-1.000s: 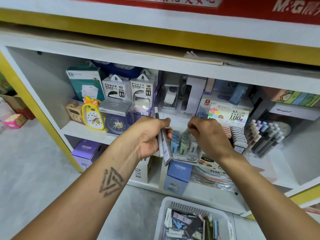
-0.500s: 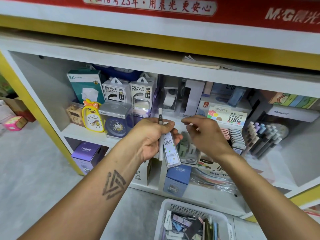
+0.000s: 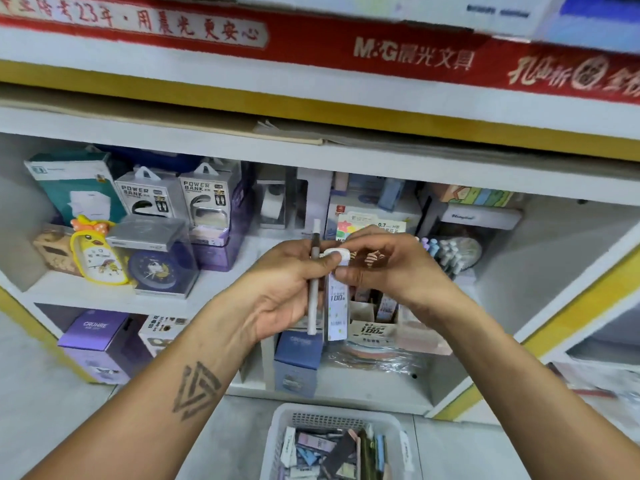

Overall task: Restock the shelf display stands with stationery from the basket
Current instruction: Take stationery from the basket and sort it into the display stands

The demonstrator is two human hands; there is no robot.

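From the head view, the white basket (image 3: 277, 441) sits on the floor at the foot of the shelf, stationery heaped inside, with bare floor to its left. Above the basket and in front of the shelf's display stand (image 3: 372, 332), both hands meet. The left hand (image 3: 287, 289) curls round an upright pen (image 3: 314, 285) and a flat lead-refill case (image 3: 337, 306). The right hand (image 3: 391, 268) pinches that case's top end with thumb and fingertips.
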